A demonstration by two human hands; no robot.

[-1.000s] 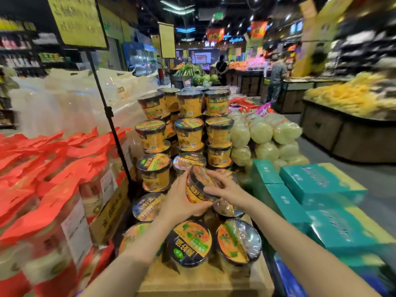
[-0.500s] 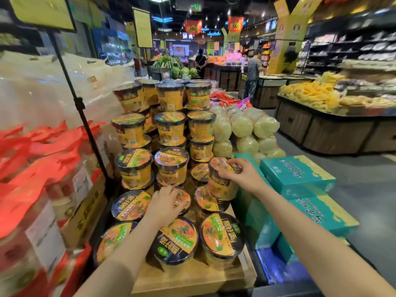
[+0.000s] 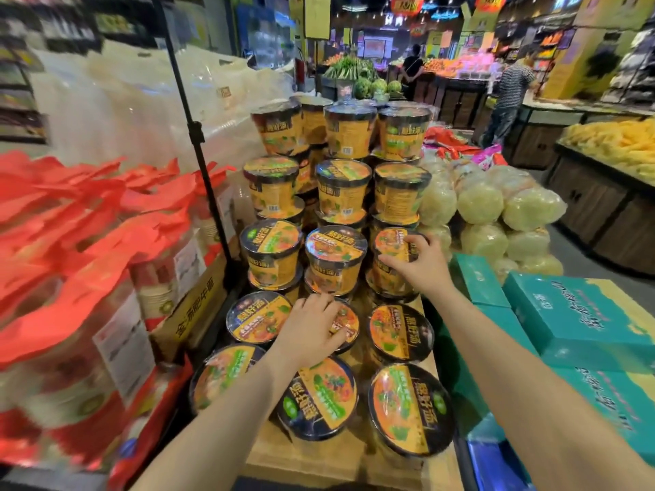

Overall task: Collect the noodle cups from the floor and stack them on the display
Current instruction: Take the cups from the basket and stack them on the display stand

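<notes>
- The right hand [image 3: 420, 265] grasps a noodle cup [image 3: 395, 264] from above, fingers curled over the rim of its lid. The cup stands upright at the right end of the third tier of the stepped display [image 3: 312, 455], beside the middle cup of that tier [image 3: 335, 258].
- The left hand [image 3: 313, 329] lies flat on the lid of a lower cup [image 3: 345, 322], one tier down from the grasped cup and to its left. Its fingers look spread and relaxed, pressing rather than clenching.
- Progress, as a judgement: the grasped cup looks seated in its place on the tier, so this placement seems all but finished, with only the letting go left. The floor where cups would lie is out of view, so how many remain cannot be told.
- Behind the grasped cup, two higher tiers are filled three across. In front of it, two lower rows sit on the bare wooden step, lids facing up.
- Each cup is sealed in film with its lid on — nothing of the contents shows.
- Right of the grasped cup sit teal boxes [image 3: 581, 313], closed, and beyond them bagged pale round goods [image 3: 482, 203].
- Left of the display stand red-topped packs [image 3: 81, 242] — what is in them cannot be made out.
</notes>
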